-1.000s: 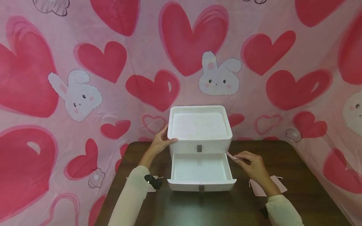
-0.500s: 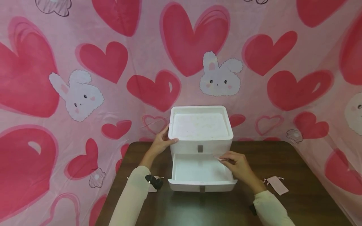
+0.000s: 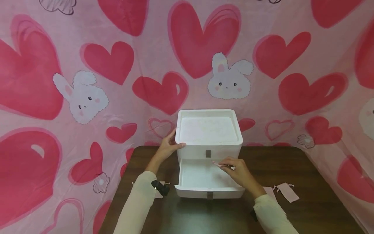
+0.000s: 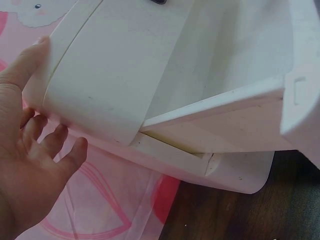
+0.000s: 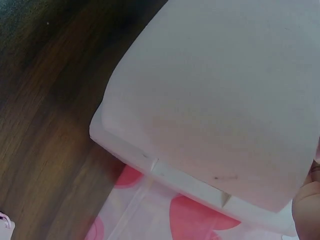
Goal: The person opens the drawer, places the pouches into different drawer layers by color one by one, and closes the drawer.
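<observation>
A white two-drawer storage box (image 3: 208, 128) stands on the brown table, its lower drawer (image 3: 198, 177) pulled out. At the box's upper left front corner rests my left hand (image 3: 166, 150), thumb on the front and fingers along the side. In the left wrist view that hand (image 4: 35, 145) spreads round the corner, its fingers slightly bent. My right hand (image 3: 238, 169) pinches a small pink drawstring pouch (image 3: 216, 163) over the open drawer. Only part of the right hand (image 5: 306, 207) shows at the edge of the right wrist view, beside the drawer front.
Two pink pouches lie right of the box: one in full view (image 3: 287, 192), another (image 3: 269, 191) partly behind the right forearm. A pale pouch (image 3: 158, 195) shows under the left sleeve. Behind the table (image 3: 193, 217) hangs a pink cloth (image 3: 187, 97) with hearts and rabbits.
My right hand has moved left with the pouch, from beside the box to over the open drawer. The left hand keeps its place at the corner.
</observation>
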A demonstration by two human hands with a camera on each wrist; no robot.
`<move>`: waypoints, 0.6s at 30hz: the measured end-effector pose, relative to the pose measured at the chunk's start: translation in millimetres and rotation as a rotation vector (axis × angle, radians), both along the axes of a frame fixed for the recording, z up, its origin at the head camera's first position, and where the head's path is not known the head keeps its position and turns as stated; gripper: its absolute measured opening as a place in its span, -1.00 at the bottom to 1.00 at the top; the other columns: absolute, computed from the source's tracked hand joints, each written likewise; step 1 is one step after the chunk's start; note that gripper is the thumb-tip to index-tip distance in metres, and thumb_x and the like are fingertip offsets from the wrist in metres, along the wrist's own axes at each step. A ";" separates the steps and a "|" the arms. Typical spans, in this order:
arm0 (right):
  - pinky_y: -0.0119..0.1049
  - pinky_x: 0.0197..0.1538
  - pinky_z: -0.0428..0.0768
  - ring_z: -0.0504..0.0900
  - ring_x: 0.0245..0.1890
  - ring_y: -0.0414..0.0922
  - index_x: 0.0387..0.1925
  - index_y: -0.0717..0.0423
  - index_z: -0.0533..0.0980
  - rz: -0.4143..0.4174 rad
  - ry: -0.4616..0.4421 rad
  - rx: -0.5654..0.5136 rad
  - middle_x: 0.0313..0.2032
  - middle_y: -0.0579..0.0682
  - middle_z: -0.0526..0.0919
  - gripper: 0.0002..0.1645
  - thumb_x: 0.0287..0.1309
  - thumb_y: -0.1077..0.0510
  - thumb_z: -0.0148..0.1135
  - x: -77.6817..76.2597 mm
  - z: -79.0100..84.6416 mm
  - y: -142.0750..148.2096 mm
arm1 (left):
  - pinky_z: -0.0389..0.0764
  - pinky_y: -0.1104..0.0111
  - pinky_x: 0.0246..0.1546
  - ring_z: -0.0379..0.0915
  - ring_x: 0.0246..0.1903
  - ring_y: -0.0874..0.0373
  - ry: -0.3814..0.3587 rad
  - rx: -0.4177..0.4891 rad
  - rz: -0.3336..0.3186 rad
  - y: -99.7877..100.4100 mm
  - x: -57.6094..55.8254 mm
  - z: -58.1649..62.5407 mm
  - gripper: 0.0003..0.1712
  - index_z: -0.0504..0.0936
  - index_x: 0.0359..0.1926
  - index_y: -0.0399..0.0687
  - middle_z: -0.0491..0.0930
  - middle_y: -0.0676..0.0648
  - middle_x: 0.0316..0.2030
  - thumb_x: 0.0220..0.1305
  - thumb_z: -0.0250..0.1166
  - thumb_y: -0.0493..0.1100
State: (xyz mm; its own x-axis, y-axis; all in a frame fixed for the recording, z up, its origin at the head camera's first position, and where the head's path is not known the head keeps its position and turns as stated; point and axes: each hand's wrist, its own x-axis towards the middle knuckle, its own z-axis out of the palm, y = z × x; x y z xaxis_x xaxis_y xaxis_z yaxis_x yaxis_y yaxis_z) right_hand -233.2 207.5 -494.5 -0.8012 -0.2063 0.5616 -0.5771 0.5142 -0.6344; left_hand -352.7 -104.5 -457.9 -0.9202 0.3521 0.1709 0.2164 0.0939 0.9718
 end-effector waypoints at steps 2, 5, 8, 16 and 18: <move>-0.49 -0.32 0.69 0.59 -0.39 -0.39 -0.32 0.16 0.78 0.001 0.006 0.010 -0.38 0.01 0.78 -0.74 -0.08 0.48 0.49 -0.8 -0.9 -0.6 | 0.44 0.04 0.41 0.36 0.38 -0.12 -0.003 0.005 0.004 0.1 0.5 0.6 0.07 0.07 0.62 0.07 0.29 -0.20 0.51 0.21 0.43 -0.34; -0.51 -0.36 0.66 0.57 -0.40 -0.39 -0.33 0.17 0.77 -0.003 0.026 0.024 -0.38 0.02 0.78 -0.74 -0.10 0.49 0.50 -1.5 -3.2 0.4 | 0.48 0.09 0.39 0.39 0.33 -0.07 -0.006 0.006 0.000 0.3 0.8 1.3 0.06 0.06 0.62 0.08 0.31 -0.21 0.50 0.22 0.42 -0.36; -0.52 -0.41 0.63 0.54 -0.41 -0.40 -0.34 0.18 0.77 -0.027 0.037 0.028 -0.39 0.00 0.77 -0.72 -0.12 0.51 0.50 -1.5 -5.6 3.4 | 0.49 0.10 0.39 0.40 0.32 -0.05 -0.012 0.002 -0.006 -0.4 0.5 2.2 0.06 0.05 0.62 0.08 0.30 -0.21 0.51 0.23 0.41 -0.36; -0.49 -0.42 0.62 0.52 -0.41 -0.40 -0.32 0.16 0.77 -0.079 0.023 0.070 -0.38 -0.02 0.77 -0.71 -0.13 0.50 0.52 2.3 -8.2 15.5 | 0.39 -0.01 0.44 0.34 0.38 -0.13 -0.012 -0.006 0.001 0.3 0.8 3.3 0.07 0.03 0.62 0.07 0.24 -0.17 0.54 0.23 0.40 -0.37; -0.49 -0.41 0.62 0.51 -0.41 -0.40 -0.31 0.17 0.77 -0.085 0.005 0.072 -0.38 -0.02 0.77 -0.71 -0.12 0.49 0.52 4.5 -8.2 17.3 | 0.38 -0.01 0.45 0.33 0.39 -0.13 -0.011 -0.001 -0.005 0.7 1.4 2.7 0.07 0.02 0.62 0.04 0.21 -0.16 0.55 0.23 0.40 -0.38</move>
